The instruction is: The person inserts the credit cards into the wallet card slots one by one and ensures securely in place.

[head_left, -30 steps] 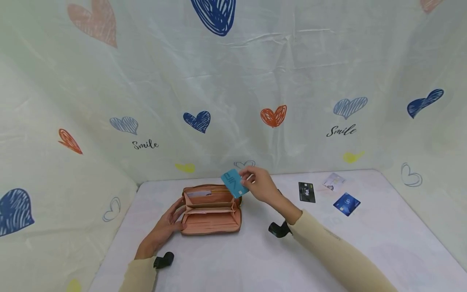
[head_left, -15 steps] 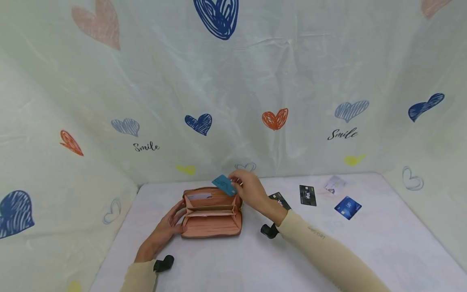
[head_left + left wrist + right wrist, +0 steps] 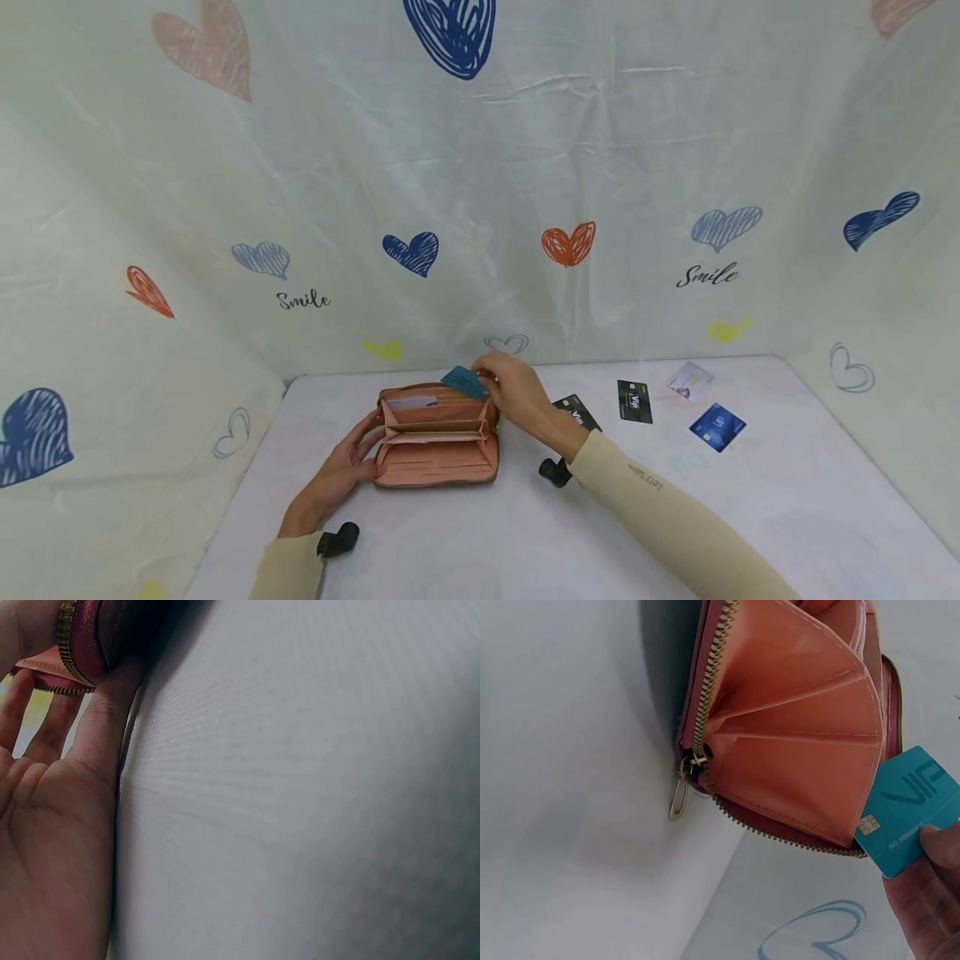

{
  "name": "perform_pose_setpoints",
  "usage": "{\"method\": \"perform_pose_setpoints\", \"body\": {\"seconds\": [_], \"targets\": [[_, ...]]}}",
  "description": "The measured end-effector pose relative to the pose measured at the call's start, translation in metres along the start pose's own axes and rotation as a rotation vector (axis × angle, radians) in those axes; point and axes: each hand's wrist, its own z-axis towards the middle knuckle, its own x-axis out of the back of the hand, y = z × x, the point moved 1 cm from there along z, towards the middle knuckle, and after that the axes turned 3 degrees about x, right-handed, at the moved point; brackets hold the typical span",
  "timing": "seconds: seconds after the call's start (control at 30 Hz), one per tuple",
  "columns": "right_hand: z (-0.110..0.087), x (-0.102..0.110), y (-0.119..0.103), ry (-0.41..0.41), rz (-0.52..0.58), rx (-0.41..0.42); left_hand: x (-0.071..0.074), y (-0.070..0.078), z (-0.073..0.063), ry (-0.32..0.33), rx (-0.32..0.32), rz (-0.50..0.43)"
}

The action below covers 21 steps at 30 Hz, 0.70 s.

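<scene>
Teal plastic makes up the VIP card (image 3: pixel 463 382) I am minding from here, pinched between the thumb and fingers of the right hand (image 3: pixel 517 392). To handle it well, I would keep that pinch light and close to the card's right end, level the tilt until its lower edge runs along the far compartment of the pink wallet (image 3: pixel 435 475), and ease it down without scraping the zip (image 3: pixel 780 838) or bending the folded side panel (image 3: pixel 802 776). I would also keep the left hand (image 3: pixel 341 467) steady; it grips the wallet's left edge, thumb towards the near corner, so the mouth stays spread.

The VIP card juts out to the left of the right hand's fingertips, over the wallet's far right part. In the right wrist view its chip corner meets the side panel's edge; I cannot tell whether it sits behind it. The wallet lies on the white counter (image 3: pixel 465 542), left of the right hand and nearer, and directly right of the left hand.
</scene>
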Motion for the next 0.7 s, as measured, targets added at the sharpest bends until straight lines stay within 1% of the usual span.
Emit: {"method": "perform_pose_setpoints", "body": {"seconds": [0.23,0.47,0.7], "targets": [[0.0017,-0.0023,0.0037,-0.013,-0.03,0.048,-0.0004,-0.0002,0.0013,0.008,0.02,-0.005],[0.0027,-0.0037,0.0031,0.001,-0.027,0.101,-0.0006,0.0007,0.0003,-0.001,0.025,-0.019],[0.0028,-0.0065,0.0053,-0.042,-0.103,0.132,-0.0013,0.0031,0.0005,0.012,0.042,-0.011]]}}
